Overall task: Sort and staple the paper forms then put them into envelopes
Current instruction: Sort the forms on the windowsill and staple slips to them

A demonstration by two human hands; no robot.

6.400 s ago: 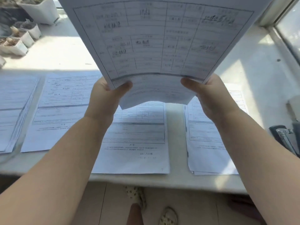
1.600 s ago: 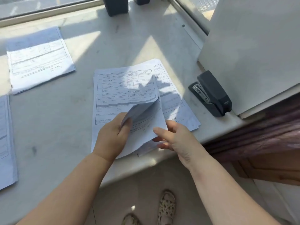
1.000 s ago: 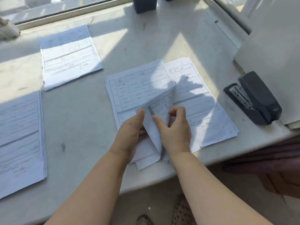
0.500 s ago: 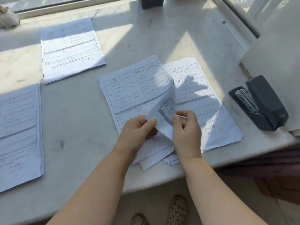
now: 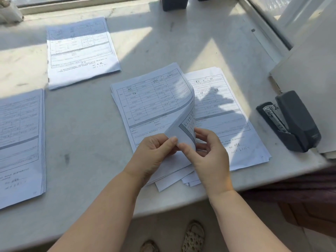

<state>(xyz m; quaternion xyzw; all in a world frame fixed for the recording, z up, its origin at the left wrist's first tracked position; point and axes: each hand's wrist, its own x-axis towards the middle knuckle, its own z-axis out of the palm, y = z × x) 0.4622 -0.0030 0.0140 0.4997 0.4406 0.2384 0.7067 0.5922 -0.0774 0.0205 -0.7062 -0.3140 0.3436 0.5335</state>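
The fingers [image 5: 171,142] of the left hand [image 5: 154,153] are curled, and the lower corner of a curled-up form sheet [image 5: 183,124] is pinched between thumb and fingertips. The same corner is pinched by the thumb and bent fingers of the right hand [image 5: 209,155] — so the sheet is held from both sides, with the two thumbs very close together. The sheet is lifted and rolled over, and its printed side can be seen under the curl.

The lifted sheet belongs to the middle pile of forms [image 5: 151,104], which lies flat on the pale stone ledge [image 5: 91,124] near its front edge. This pile is laid partly over a second pile of forms [image 5: 227,117] on its right, where handwriting is seen near the bottom. A few loose sheet corners are poking out below the hands.

Two more piles are set well apart from the middle one — a far pile [image 5: 80,51] toward the window and a left pile [image 5: 20,142] at the edge of the view.

A dark grey stapler [image 5: 292,120] is placed on the ledge to the right of the piles, just beside a big pale board [image 5: 309,66]. Two dark pots [image 5: 174,3] are seen at the back by the window frame. Patterned shoes [image 5: 192,235] are seen on the floor below.
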